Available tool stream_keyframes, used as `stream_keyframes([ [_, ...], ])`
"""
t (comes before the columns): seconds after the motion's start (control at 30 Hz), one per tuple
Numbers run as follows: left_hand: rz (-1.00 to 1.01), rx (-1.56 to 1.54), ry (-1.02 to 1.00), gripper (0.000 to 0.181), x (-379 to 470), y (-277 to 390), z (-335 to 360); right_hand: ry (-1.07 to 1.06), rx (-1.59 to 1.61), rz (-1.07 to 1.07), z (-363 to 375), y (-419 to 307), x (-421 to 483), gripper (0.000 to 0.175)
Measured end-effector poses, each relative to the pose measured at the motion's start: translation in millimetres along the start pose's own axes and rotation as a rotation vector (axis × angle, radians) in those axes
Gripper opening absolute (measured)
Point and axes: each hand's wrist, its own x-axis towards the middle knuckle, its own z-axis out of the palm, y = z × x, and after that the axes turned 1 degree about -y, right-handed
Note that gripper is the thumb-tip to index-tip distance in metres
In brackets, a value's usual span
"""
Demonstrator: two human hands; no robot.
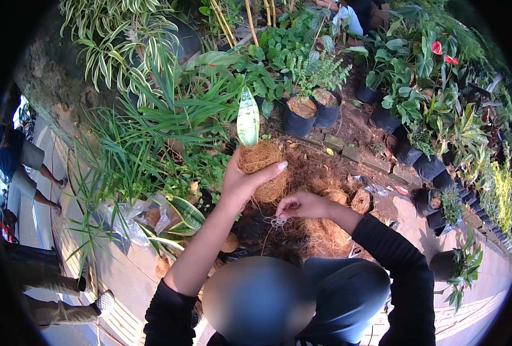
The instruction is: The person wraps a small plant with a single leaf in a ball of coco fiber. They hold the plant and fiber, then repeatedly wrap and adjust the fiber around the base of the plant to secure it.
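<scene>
A ball of brown coconut fibre with an upright variegated snake plant leaf rising from its top is gripped by my left hand, the thumb across its front. Just below and to the right, my right hand pinches a loose tangle of thin pale string between its fingertips. One strand of the string hangs down towards my lap. Loose coconut fibre is heaped on the ground behind and beside my right hand.
Black plant bags stand beyond a brick edging. Left lie clear plastic bags and more snake plant leaves. Rolled fibre pieces lie right. Bystanders' legs show far left; another person is at the top.
</scene>
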Motion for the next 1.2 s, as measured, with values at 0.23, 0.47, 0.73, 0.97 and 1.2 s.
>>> stream_keyframes([
  [0.23,-0.253,-0.021,-0.108,0.051,-0.1,17.3,12.7,0.447,0.245,0.148,-27.4,-63.9,-80.1,0.016],
  [0.47,-0.585,0.038,-0.469,0.051,-1.6,11.8,18.8,0.779,0.3,0.032,-29.2,-120.3,-90.6,0.012],
  [0.73,-0.544,0.397,-0.525,0.08,-9.2,12.9,18.2,1.126,-0.02,-0.021,-35.0,-86.1,-100.5,0.009],
  [0.97,-0.662,0.354,-0.473,0.064,-9.7,-10.6,-9.0,1.295,-0.18,0.175,-68.7,-25.8,-138.2,0.009],
  [1.2,-0.821,0.459,-0.383,0.075,-38.8,-20.4,-95.1,1.343,-0.048,0.218,-76.5,-22.2,-160.2,0.013],
])
